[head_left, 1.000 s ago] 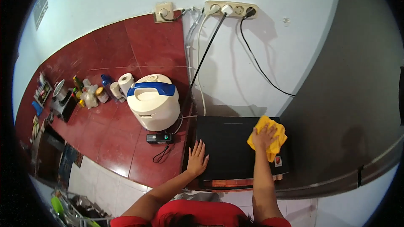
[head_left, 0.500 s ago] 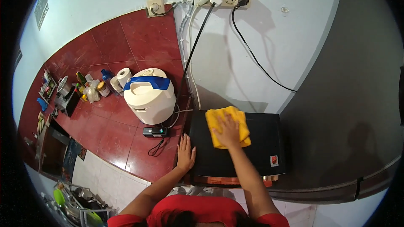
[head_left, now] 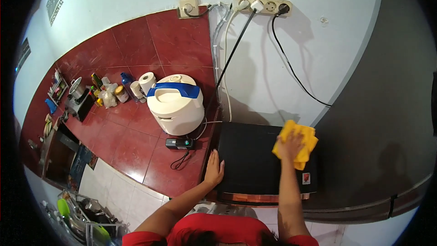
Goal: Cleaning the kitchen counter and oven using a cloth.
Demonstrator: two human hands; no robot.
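Touching yellow cloth (head_left: pixel 310 144), the right grip (head_left: pixel 290 147) is spread, the left grip (head_left: pixel 213 170) flat; a rack (head_left: pixel 107 224) holds kitchenware (head_left: pixel 92 206).

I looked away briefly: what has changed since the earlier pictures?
The right hand moved the yellow cloth left over the black top, then back to its right end, with no release seen. The left hand shifted slightly left, to the top's left edge. The rice cooker stayed put.
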